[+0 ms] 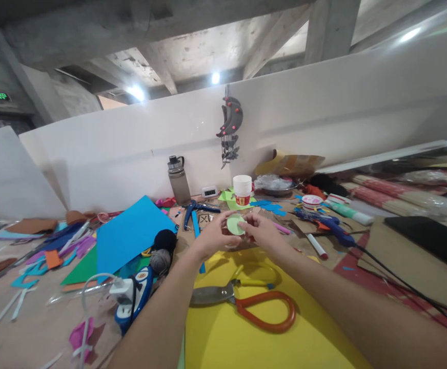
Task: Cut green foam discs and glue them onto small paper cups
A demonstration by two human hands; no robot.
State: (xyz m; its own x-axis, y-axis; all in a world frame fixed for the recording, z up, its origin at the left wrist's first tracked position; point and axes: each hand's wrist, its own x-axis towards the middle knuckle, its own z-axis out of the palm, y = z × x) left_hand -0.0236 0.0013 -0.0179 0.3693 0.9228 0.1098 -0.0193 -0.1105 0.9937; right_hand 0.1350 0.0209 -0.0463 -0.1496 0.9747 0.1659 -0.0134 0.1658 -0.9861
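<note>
A small round pale green disc [236, 224] is held up between my two hands, above the far end of a yellow sheet [239, 343]. My left hand [216, 237] curves round its left side, with the thumb below it. On the other side, the fingertips of my right hand [261, 229] pinch its right edge. Whether the disc is flat or the end of something deeper, I cannot tell. Large scissors [233, 291] with orange and yellow handles lie on the yellow sheet between my forearms.
White paper cups [242, 188] are stacked beyond my hands. A bottle [178, 182] stands at the back left, near a blue sheet [131, 233]. To the left sits a blue-and-white power strip [133, 302]. At right lies a blue glue gun [333, 230] with a trailing cord.
</note>
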